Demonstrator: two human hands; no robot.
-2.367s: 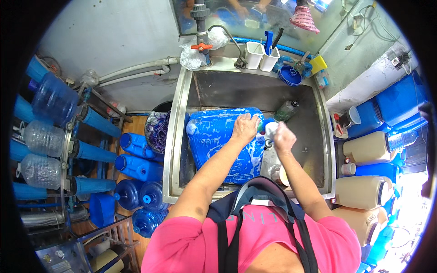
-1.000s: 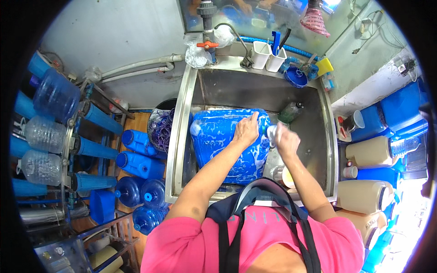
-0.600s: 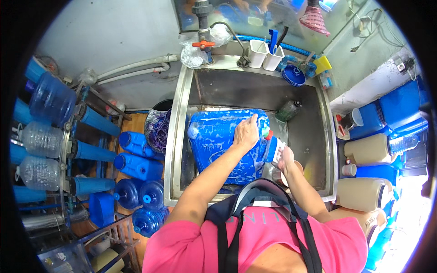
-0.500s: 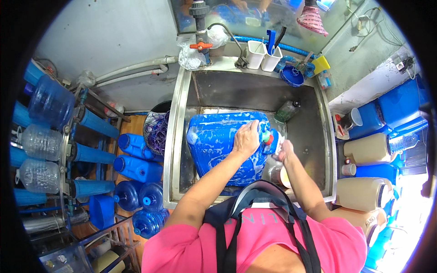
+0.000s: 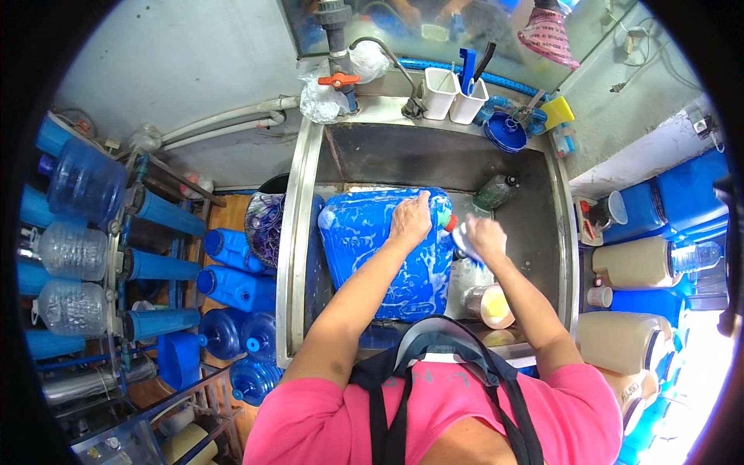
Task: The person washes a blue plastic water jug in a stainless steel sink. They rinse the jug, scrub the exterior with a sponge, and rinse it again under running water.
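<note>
A large blue plastic jug (image 5: 364,271), streaked with white suds, lies on its side in the steel sink (image 5: 426,155). Its green and red fittings (image 5: 447,220) face right. My left hand (image 5: 411,220) grips the jug's upper right part, fingers closed against it. Just right of the fittings, apart from the jug, my right hand (image 5: 486,239) is closed around a white-and-blue scrub brush (image 5: 463,242); motion blurs it. Below that hand a round tub (image 5: 494,304) with pale yellow contents sits on the sink floor. A dark green bottle (image 5: 494,191) leans at the far right wall.
White holders (image 5: 440,93) with brushes and a blue lid (image 5: 506,133) line the sink's back ledge. An orange-handled valve (image 5: 339,80) rises behind. Blue bottles and jugs (image 5: 236,288) crowd the left, beside blue filter housings (image 5: 163,263). Beige jugs (image 5: 624,339) stand at right.
My right hand has drawn the scrub brush away from the jug's fittings, slightly up. My left hand has shifted a little left and up, still on the jug.
</note>
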